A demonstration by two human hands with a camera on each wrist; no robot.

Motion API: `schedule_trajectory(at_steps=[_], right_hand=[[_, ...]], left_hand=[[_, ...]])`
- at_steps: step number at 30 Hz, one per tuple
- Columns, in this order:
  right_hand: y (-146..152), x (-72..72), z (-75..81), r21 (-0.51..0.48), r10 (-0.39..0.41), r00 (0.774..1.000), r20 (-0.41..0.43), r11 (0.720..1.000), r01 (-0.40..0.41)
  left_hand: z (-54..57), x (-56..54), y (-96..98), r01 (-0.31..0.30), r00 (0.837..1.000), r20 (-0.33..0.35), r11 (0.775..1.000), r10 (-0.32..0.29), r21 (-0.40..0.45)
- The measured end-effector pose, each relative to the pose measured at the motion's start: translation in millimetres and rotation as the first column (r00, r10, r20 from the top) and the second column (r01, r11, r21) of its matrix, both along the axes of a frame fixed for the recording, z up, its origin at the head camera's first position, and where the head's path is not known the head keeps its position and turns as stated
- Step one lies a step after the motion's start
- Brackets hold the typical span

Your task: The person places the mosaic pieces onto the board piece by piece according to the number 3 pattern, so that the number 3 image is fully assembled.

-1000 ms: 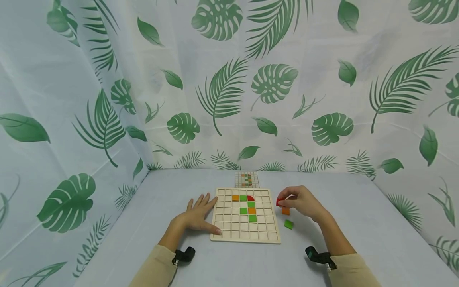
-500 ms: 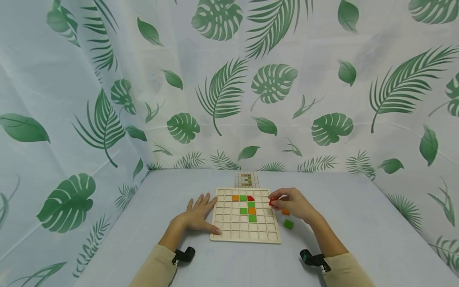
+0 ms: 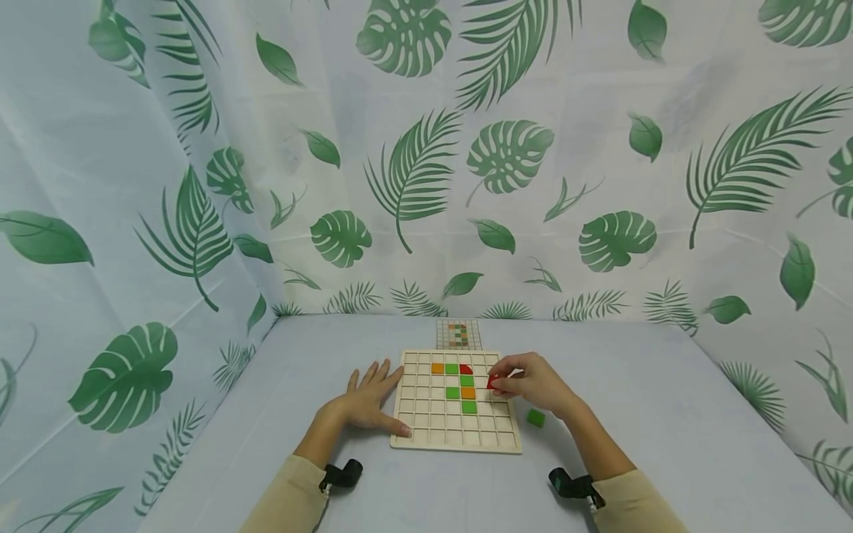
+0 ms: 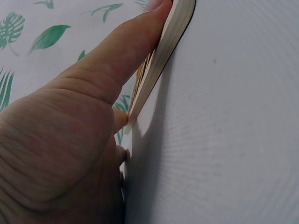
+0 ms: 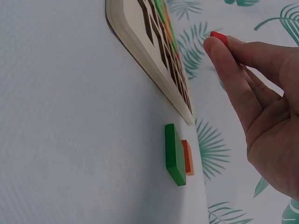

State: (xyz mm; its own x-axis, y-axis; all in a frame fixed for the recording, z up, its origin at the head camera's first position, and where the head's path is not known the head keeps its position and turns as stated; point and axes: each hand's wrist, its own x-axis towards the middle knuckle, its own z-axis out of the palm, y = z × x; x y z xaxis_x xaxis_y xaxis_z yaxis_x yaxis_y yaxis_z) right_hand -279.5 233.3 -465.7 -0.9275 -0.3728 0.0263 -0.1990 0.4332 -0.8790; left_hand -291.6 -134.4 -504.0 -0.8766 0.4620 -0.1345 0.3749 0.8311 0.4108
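A wooden grid board point(image 3: 426, 437) lies on the table, with several green, orange and red tiles set in its squares. My left hand point(image 3: 365, 400) is spread at the board's left edge. Its thumb rests on the near left corner, and in the left wrist view the thumb point(image 4: 126, 51) presses the rim. Over the right part of the board, my right hand point(image 3: 533, 381) pinches a red tile point(image 3: 492, 381) between thumb and fingertips. That red tile point(image 5: 218, 37) is mostly covered by the fingers in the right wrist view.
Right of the board lies a green tile point(image 3: 536, 417). Just beyond it is an orange tile point(image 5: 188, 157), hidden by the right hand in the head view. A printed pattern card point(image 3: 458, 323) touches the board's far edge. Leaf-printed cloth point(image 3: 426, 259) hangs behind the table.
My right hand has moved left with the red tile, from beside the board to above its right-hand squares. The left hand has stayed still.
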Motion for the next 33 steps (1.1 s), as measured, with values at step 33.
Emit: schedule_trajectory(at_steps=[33], right_hand=[[-30.6,5.7,-12.7,0.09,0.185,0.983,-0.022,0.979,-0.182]], left_hand=[[-1.7,-0.1,-0.6,0.009,1.0,-0.004,1.0,-0.009,-0.002]])
